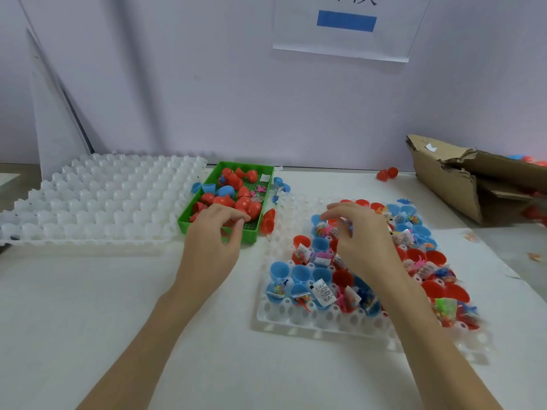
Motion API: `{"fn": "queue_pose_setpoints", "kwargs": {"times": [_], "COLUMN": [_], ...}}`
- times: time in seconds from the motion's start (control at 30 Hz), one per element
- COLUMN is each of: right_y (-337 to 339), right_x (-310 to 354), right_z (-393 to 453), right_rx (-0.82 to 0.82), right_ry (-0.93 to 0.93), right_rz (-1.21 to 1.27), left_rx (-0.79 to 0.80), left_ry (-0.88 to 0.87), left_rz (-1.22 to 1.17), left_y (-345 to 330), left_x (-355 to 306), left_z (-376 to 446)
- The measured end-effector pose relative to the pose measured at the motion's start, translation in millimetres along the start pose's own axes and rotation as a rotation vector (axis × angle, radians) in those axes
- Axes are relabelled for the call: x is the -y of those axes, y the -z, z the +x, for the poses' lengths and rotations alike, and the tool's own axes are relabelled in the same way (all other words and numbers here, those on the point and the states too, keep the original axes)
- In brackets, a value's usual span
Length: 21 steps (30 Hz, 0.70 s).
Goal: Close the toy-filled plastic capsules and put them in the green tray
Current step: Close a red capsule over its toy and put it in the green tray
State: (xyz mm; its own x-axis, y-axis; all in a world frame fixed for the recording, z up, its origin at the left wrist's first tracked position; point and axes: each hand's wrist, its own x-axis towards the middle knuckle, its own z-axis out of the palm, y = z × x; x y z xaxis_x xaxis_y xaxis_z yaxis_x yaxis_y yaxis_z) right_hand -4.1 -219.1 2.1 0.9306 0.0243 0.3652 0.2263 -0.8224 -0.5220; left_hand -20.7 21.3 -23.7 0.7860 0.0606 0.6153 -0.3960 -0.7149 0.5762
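Observation:
The green tray (225, 165) lies at the table's middle back and holds several closed red capsules (248, 206) and one blue capsule (225, 190). My left hand (213, 235) hovers over the tray's near edge with loosely curled fingers and nothing in it. To the right, a white holder tray (296, 321) carries several open blue cups (279, 269) and red cups (435, 257), many stuffed with small wrapped toys (322, 291). My right hand (362, 236) hangs over the holder's middle rows with its fingers bent down toward the cups. I see nothing gripped in it.
An empty white holder tray (103, 196) fills the left side. A red capsule half (269, 221) and blue halves (204, 187) lie beside the green tray. One red capsule (387, 173) sits near the back wall. A torn cardboard box (455, 187) stands at the right.

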Motion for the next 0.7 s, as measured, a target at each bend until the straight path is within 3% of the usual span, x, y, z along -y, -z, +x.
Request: {"fn": "queue_pose_setpoints", "kwargs": {"times": [0.13,0.37,0.53,0.7], "right_y": [-7,-11,-7,-2], "right_x": [11,15,17,17], "right_z": [-3,-4,-3,-1], "right_rx": [0.135,0.293,0.181,0.081], "right_ry": [0.09,0.075,0.099,0.052], "right_rz": [0.043,-0.08,0.006,0.167], "left_rx": [0.097,0.15,0.156,0.292], "left_ry": [-0.063,-0.094,-0.026,0.079], "left_rz": [0.007,-0.011,-0.202,-0.353], "left_y": [-7,-10,-9,-14], "left_x": [-6,-11,-16,-21], "left_z": [-6,-8,-8,-11]}}
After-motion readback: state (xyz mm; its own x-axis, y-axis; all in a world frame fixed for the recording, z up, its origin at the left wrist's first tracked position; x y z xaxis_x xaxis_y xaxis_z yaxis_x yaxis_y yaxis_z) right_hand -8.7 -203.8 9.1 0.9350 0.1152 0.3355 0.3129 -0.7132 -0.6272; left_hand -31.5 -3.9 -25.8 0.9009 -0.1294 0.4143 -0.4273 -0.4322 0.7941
